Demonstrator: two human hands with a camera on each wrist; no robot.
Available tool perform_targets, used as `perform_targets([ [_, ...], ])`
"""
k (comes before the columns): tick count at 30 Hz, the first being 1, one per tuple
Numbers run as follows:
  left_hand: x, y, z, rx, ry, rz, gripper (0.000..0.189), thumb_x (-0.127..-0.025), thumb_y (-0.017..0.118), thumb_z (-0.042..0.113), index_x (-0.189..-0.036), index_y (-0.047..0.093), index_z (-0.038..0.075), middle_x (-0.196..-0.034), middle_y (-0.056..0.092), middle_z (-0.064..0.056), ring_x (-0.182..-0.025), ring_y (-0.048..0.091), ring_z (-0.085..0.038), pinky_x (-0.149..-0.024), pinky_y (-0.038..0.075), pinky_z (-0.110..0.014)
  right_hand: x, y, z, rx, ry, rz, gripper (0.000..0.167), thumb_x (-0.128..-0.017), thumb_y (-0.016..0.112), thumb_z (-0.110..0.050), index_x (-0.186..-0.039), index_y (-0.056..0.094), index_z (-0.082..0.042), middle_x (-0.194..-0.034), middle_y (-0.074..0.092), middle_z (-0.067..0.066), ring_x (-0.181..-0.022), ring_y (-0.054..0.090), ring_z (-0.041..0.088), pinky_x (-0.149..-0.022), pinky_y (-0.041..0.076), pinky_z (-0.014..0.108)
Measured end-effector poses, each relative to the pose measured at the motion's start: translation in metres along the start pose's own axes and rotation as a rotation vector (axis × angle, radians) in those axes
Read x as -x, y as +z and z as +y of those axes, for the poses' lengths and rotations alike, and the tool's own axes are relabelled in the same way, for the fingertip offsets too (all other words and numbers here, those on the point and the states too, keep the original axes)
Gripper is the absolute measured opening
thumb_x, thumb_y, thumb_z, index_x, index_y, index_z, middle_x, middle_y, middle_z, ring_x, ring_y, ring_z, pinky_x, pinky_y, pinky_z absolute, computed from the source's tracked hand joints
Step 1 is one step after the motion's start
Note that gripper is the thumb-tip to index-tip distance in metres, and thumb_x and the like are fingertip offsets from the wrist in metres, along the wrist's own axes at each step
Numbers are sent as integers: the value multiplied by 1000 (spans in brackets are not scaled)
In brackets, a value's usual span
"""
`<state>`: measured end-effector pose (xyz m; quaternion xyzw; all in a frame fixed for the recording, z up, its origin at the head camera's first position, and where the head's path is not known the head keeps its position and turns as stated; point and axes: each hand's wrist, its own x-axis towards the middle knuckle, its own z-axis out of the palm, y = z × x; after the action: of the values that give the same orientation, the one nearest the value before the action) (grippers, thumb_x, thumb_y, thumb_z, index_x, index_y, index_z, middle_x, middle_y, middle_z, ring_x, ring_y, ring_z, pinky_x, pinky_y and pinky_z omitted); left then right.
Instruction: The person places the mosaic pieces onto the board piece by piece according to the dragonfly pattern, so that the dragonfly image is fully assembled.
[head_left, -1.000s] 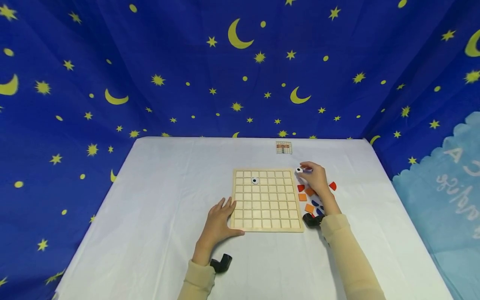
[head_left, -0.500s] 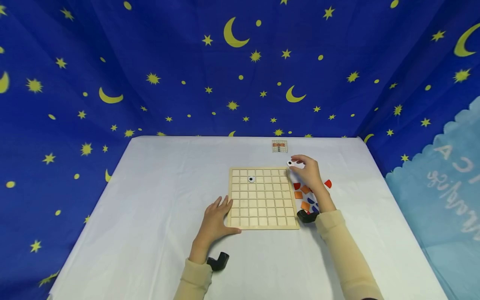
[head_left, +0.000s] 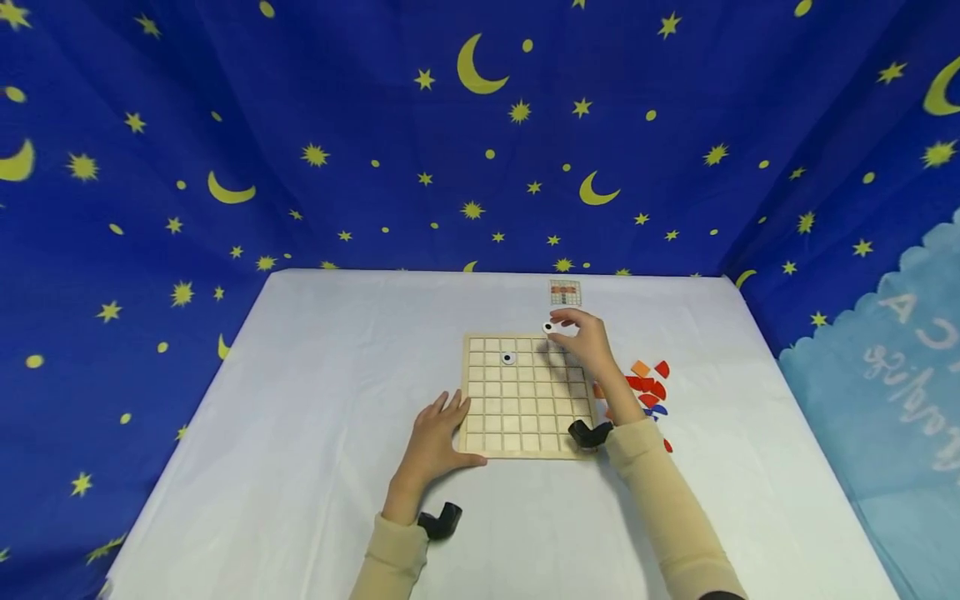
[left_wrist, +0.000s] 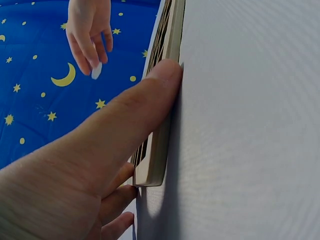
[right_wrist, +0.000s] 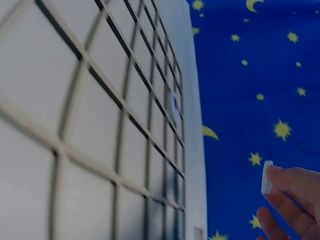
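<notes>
My right hand (head_left: 592, 347) pinches a small white eye disc (head_left: 548, 327) with a black dot, raised over the far edge of the wooden grid board (head_left: 517, 455). From the side, in the right wrist view, the pinched disc (right_wrist: 267, 178) shows its thin white edge between thumb and fingertip. A matching eye disc (head_left: 509, 358) lies in a cell near the board's far side. My left hand (head_left: 432, 437) is spread at the near left corner of the board. Its thumb (left_wrist: 150, 92) touches the front edge, while the other fingers lie along the left side.
Red, orange and blue flat pieces (head_left: 647, 387) lie scattered right of the board, some hidden behind my right forearm. A small printed pattern card (head_left: 566, 292) lies beyond the board on the white tablecloth (head_left: 360, 375). Blue curtains with stars surround the table.
My right hand has moved left with the eye disc, from beside the board to above its far edge, uncovering more loose pieces. The left hand stays at its corner.
</notes>
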<state>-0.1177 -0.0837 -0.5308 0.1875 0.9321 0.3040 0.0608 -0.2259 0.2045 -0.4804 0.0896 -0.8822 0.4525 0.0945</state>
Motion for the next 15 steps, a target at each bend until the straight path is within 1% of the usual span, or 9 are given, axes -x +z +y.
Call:
perform_targets([
  [3,0,0,1,0,-2,-12,103,-61,84,47,-143,41,4,-152,34,-18,-144,25,-39,-114,23,-55,2,10,0,-16,15,-36,38,-82,71,-4,-118,63,4,-110,68,22,-102,60,35,-90,48,50],
  [6,0,-1,2,0,0,-18,102,-62,84,47,-143,41,3,-152,34,-18,-144,25,-39,-115,23,-55,5,19,0,-29,33,-56,38,-81,72,-5,-118,63,2,-111,68,21,-103,59,35,-89,49,50],
  [11,0,-1,2,-3,-8,-13,102,-62,84,47,-143,41,4,-152,34,-17,-144,25,-39,-115,23,-55,5,32,1,-48,6,-68,39,-81,73,-5,-117,63,4,-108,67,21,-101,61,35,-88,52,49],
  [15,1,-1,0,-6,-8,-11,102,-62,84,46,-143,41,3,-152,34,-17,-144,25,-39,-115,23,-55,7,41,4,-59,16,-94,39,-81,72,-5,-118,63,4,-108,67,21,-100,61,35,-85,54,47],
])
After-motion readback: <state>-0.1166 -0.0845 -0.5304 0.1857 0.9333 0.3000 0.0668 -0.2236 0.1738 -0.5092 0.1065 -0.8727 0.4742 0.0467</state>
